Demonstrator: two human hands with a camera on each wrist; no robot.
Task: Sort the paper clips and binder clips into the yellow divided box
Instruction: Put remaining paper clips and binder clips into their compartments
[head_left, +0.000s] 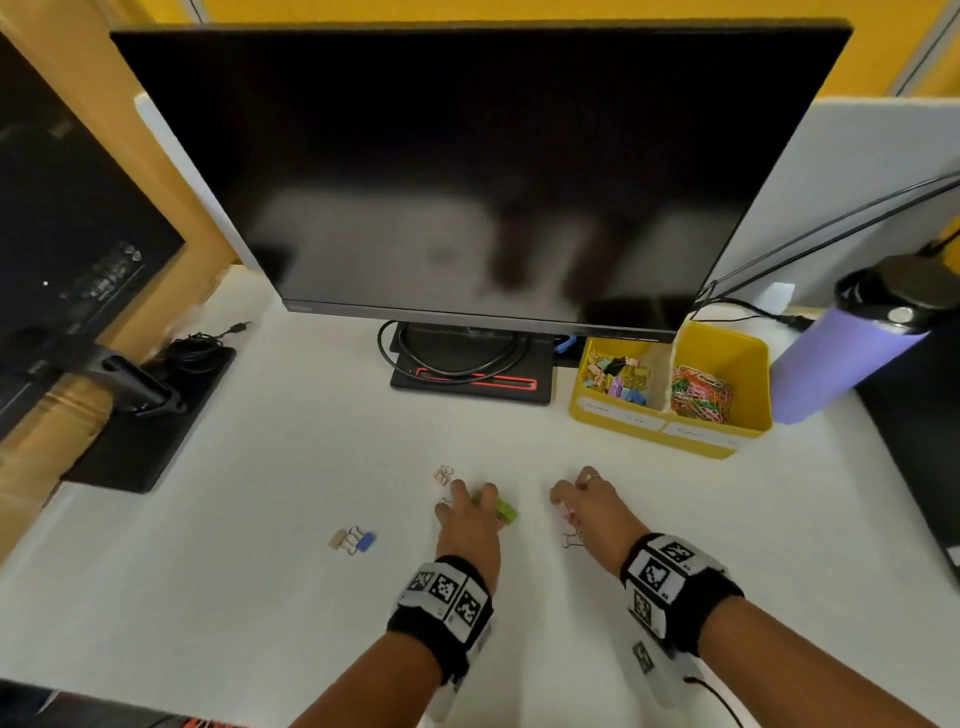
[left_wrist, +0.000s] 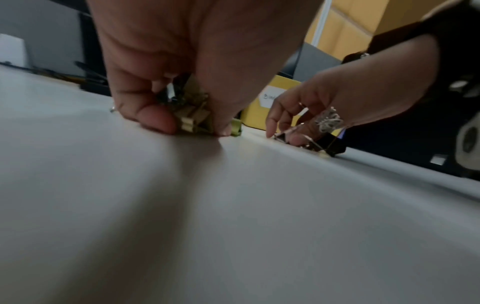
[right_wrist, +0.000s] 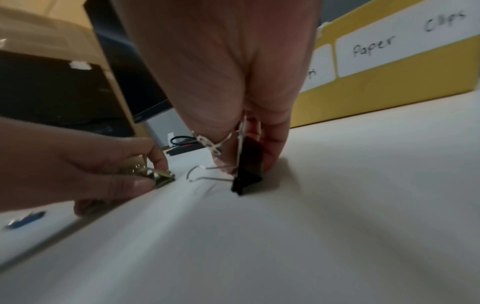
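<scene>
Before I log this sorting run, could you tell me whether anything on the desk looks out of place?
Only unsorted binder clips: a tan and blue pair and a pink one lie loose on the desk, outside the yellow divided box.

A white desk (head_left: 270, 519) carries everything here. A black monitor stands at the back on a flat dark base (head_left: 470, 376) with a cable looped over it. To its right sits the yellow divided box (head_left: 670, 434), binder clips in its left compartment, coloured paper clips in its right, and just beside that a lilac bottle (head_left: 841, 364) with a black lid. At the left edge lies a second dark stand base (head_left: 150, 431). Loose on the desktop near the front are a pink binder clip (head_left: 443, 475), a tan and blue pair of binder clips (head_left: 353, 540), a green binder clip (head_left: 506, 510) and a black binder clip (right_wrist: 248, 170).
</scene>
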